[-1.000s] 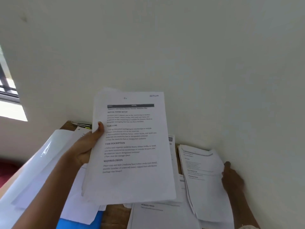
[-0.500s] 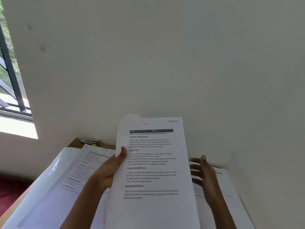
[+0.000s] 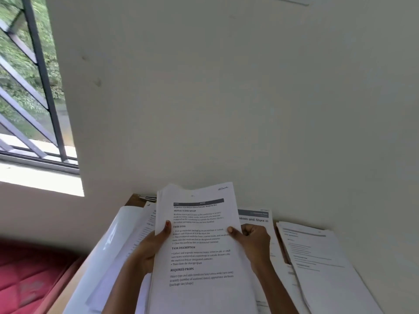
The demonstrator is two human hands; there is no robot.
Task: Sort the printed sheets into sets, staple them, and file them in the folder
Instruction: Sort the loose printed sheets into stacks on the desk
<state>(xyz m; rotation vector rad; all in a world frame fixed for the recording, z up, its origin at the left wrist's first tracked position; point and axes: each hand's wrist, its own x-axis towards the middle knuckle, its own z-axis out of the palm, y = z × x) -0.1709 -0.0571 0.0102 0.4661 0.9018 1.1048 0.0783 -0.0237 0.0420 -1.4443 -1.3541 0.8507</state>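
Observation:
I hold a stack of printed sheets (image 3: pixel 199 245) upright over the desk, its top page headed with a dark bar and sections of text. My left hand (image 3: pixel 150 248) grips its left edge, thumb on the front. My right hand (image 3: pixel 251 242) grips the right edge, thumb on the page and fingers curled behind. Another pile of printed sheets (image 3: pixel 317 259) lies on the desk to the right. More sheets (image 3: pixel 258 217) lie behind the held stack. A glossy white folder (image 3: pixel 113 241) lies to the left, partly under papers.
The wooden desk (image 3: pixel 133 198) stands against a plain white wall (image 3: pixel 226 98). A small metallic object (image 3: pixel 147 198) lies at the desk's back edge. A barred window (image 3: pixel 29 87) is at upper left. A red quilted surface (image 3: pixel 29 279) lies below the desk's left side.
My right hand left the pile on the right and took hold of the held stack's right edge. The view tilted upward, showing more wall and window.

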